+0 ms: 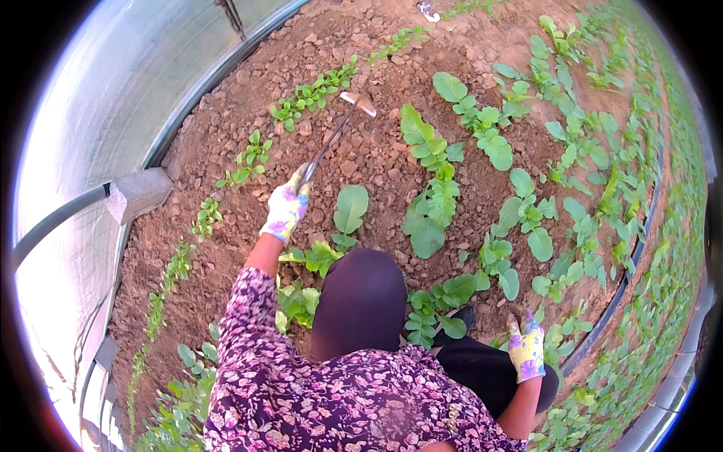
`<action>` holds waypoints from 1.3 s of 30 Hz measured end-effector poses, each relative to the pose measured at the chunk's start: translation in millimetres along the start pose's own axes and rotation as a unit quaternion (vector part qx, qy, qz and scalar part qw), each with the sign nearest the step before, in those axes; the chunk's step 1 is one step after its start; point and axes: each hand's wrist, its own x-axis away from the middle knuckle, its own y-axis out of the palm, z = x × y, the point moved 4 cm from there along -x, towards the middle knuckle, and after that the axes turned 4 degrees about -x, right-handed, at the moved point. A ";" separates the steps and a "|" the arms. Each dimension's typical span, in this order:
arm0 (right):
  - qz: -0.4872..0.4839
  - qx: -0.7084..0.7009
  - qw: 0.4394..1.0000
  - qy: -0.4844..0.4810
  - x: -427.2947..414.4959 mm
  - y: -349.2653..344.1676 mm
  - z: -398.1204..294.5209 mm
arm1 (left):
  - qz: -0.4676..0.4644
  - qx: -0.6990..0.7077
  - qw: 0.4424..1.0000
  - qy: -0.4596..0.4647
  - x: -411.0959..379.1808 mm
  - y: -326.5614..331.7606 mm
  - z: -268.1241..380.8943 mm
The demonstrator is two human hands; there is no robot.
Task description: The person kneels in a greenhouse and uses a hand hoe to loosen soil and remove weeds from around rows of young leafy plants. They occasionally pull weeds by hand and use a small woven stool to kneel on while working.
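Observation:
My left hand [287,206], in a floral-print work glove, grips the handle of a small hand hoe [330,141]. The hoe reaches up and right from the fist. Its blade [361,105] is over the clumpy brown soil [367,150], just right of a row of small green seedlings [316,93]; whether it touches the ground I cannot tell. In a matching glove, my right hand [526,347] is beside my bent right knee [547,390], with thumb and fingers apart and nothing visible in it. Larger lobed-leaf plants [435,198] grow between the hands.
Plastic sheeting [113,101] with a bottom rail [192,107] borders the bed at left. A concrete block [138,192] supports a curved pipe [59,220]. At right, a dark irrigation hose [607,313] runs past dense leafy rows [649,339]. White litter [428,11] lies at the top.

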 end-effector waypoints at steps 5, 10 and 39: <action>-0.040 -0.126 0.980 0.145 -5.3 0.9 5.0 | -0.039 -0.119 0.991 0.038 -68.5 39.5 49.7; -0.054 -0.202 0.958 0.197 -8.0 -1.4 4.7 | -0.045 -0.152 0.984 0.077 -124.0 72.6 114.6; -0.037 -0.214 0.966 0.141 -13.1 15.2 13.5 | -0.077 -0.216 0.973 -0.027 85.5 -63.6 -73.5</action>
